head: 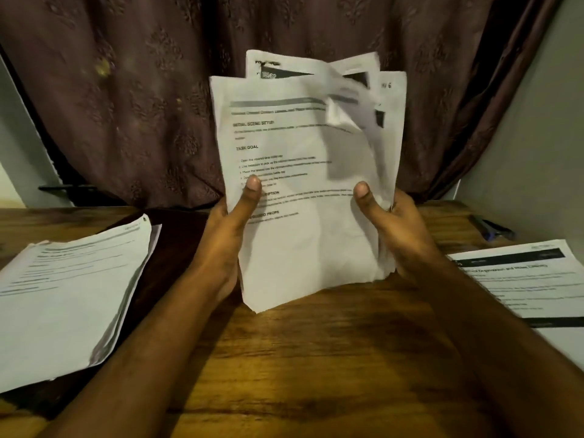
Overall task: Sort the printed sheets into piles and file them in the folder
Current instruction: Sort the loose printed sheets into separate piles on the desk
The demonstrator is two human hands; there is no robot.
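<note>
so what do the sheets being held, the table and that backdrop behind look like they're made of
Sheets: thin matte white printer paper, going by the creases, curling corners and black printed text. Both hands grip them, left hand and right hand.
Table: looks like wood or a wood-look laminate, brown with grain streaks and a slight sheen.
Curtain: woven fabric, dark maroon, hanging in folds with a raised leafy pattern.

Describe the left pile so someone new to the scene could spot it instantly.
Start from the wooden table in front of the dark curtain. The left pile lies flat near the table's left edge, beyond the left hand. Unlike the right pile, whose top sheet carries black header bars, its top sheet shows only grey text lines, and unlike the held sheets, no hand touches it.
</note>
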